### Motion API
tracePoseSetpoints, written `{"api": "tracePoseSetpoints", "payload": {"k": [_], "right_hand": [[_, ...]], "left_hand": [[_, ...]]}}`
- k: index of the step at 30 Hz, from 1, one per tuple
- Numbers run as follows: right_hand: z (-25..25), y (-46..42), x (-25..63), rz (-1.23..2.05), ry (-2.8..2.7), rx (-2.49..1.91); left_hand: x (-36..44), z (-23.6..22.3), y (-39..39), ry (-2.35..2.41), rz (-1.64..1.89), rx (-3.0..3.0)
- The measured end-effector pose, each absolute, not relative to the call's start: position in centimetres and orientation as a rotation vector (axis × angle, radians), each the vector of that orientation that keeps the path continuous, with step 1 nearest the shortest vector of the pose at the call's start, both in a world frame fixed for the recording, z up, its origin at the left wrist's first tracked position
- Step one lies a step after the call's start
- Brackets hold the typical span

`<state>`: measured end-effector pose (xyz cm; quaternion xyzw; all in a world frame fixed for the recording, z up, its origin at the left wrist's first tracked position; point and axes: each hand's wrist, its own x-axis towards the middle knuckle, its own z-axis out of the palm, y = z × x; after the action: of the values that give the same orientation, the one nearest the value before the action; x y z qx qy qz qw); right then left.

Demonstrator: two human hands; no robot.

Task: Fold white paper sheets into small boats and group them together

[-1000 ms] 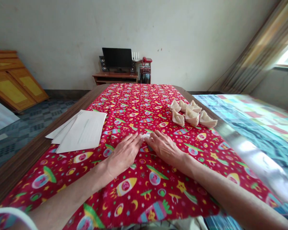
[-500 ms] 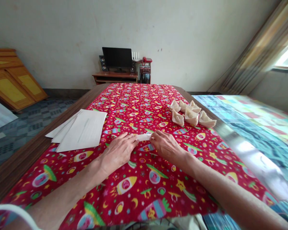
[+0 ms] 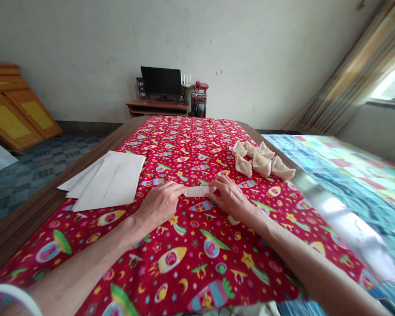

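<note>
A narrow folded strip of white paper [image 3: 197, 192] lies across the red patterned cloth [image 3: 197, 232] between my two hands. My left hand [image 3: 163, 199] pinches its left end, fingers closed together. At the right end, my right hand [image 3: 228, 195] grips the paper between thumb and fingers. Off to the left is a fanned stack of white paper sheets [image 3: 113, 182]. Several folded paper boats [image 3: 261, 162], cream in colour, stand grouped beyond my right hand near the table's right side.
The wooden table edge [image 3: 95, 153] shows along the left. A bed with a colourful cover [image 3: 316, 162] adjoins the right side. Past the far end stands a small desk [image 3: 158, 104] with a monitor [image 3: 161, 80], speakers and a red telephone [image 3: 201, 85].
My hands have moved apart along the strip, so more of the white paper shows between them. My left hand has shifted left and its fingers have drawn together. The stack and boats stay put.
</note>
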<state>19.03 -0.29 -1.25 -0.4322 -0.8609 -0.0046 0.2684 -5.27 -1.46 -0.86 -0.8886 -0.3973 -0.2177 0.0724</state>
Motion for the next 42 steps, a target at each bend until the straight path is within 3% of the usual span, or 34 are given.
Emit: {"api": "tracePoseSetpoints", "payload": {"k": [7, 17, 23, 34, 42], "right_hand": [[-0.2, -0.8, 18.3, 0.252, -2.130, -1.281], [0.1, -3.3, 16.5, -0.322, -2.358, -1.051], [0.1, -4.6, 15.2, -0.197, -2.477, -0.928], [0.1, -3.3, 14.9, 0.428, -2.027, -1.308], [-0.4, -2.2, 15.4, 0.511, -2.020, -1.386]], "left_hand": [[-4.9, -1.4, -1.0, -1.336, -0.977, -2.633], [-2.7, -0.5, -3.1, -2.174, -1.943, -3.048], [-2.6, 0.5, -3.3, -2.314, -1.634, -2.911], [-2.4, -0.1, -2.9, -2.125, -1.476, -2.913], [-2.5, -0.1, -2.9, -2.134, -1.463, -2.932]]}}
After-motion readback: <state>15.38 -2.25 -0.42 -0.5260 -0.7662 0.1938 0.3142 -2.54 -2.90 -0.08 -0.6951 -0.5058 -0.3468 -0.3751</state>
